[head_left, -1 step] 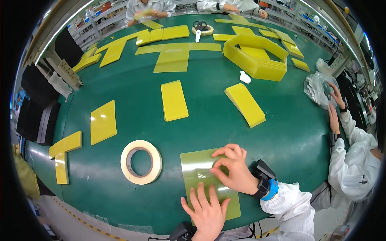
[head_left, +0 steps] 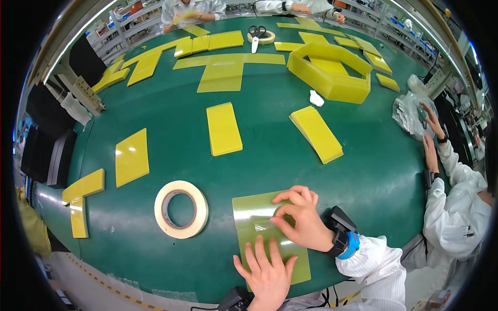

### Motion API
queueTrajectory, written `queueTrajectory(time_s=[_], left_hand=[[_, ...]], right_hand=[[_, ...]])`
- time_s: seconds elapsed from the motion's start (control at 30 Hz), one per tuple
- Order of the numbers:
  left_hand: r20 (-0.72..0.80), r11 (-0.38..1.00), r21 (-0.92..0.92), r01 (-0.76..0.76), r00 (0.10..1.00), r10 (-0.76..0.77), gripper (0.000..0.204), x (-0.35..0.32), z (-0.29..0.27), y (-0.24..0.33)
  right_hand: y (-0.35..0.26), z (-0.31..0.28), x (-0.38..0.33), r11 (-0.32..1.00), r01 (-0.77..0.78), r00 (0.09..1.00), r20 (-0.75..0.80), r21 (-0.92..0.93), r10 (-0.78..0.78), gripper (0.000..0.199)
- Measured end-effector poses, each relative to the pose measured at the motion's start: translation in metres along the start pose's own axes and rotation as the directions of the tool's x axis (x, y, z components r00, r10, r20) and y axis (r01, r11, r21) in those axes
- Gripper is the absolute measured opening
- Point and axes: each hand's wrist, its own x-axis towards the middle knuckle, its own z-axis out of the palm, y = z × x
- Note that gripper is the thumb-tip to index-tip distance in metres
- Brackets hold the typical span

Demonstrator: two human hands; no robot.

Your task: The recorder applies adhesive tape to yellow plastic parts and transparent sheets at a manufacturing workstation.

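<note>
Tape strip [head_left: 265, 225], clear and short, lies on the olive sheet [head_left: 249, 212] at lower centre of the frame, and my right hand [head_left: 303, 220] pinches its end between thumb and forefinger, the other fingers curled above it. My left hand [head_left: 267, 274] lies flat on the sheet's lower part, fingers spread, holding it down against the green table [head_left: 171, 129].

As I judge it, the strip is partly down on the sheet and being smoothed; whether its whole length is stuck I cannot tell, since my right hand covers one end. No other strip shows on the sheet, so I take most of the taping to be left.

Just left of the sheet sits the tape roll [head_left: 181, 209], flat on the table. Further up lie yellow panels [head_left: 223, 128], one at centre, one tilted to its right, one to the left, and an L-shaped piece at the left edge. A yellow hexagonal frame [head_left: 332, 70] sits at upper right, with scissors [head_left: 256, 35] and a second roll at the top.

Another person's sleeve [head_left: 456, 207] fills the right edge; what their hands work on by the plastic bag [head_left: 410, 111] is too bent by the lens to make out. The sheet's lower edge is hidden under my left hand.
</note>
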Motion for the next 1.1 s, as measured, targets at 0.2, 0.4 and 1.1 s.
queueTrajectory(time_s=[0.2,0.4,1.1], left_hand=[[0.045,1.0,0.008,0.003,0.999,-0.003,0.074,-0.0008,0.0071,0.0015],[0.091,0.999,0.052,0.009,0.996,-0.014,0.076,0.0,0.0061,0.0017],[0.142,0.997,0.08,-0.014,0.99,0.003,0.074,0.0045,0.004,0.0021]], right_hand=[[-0.0014,0.001,-0.0005,1.0,0.001,1.0,0.017,-0.022,-0.001,0.01],[-0.0012,0.004,-0.0011,0.999,0.011,1.0,0.021,-0.041,-0.01,0.01],[-0.0004,0.0073,-0.0028,0.997,0.031,0.999,-0.003,-0.068,-0.032,0.013]])
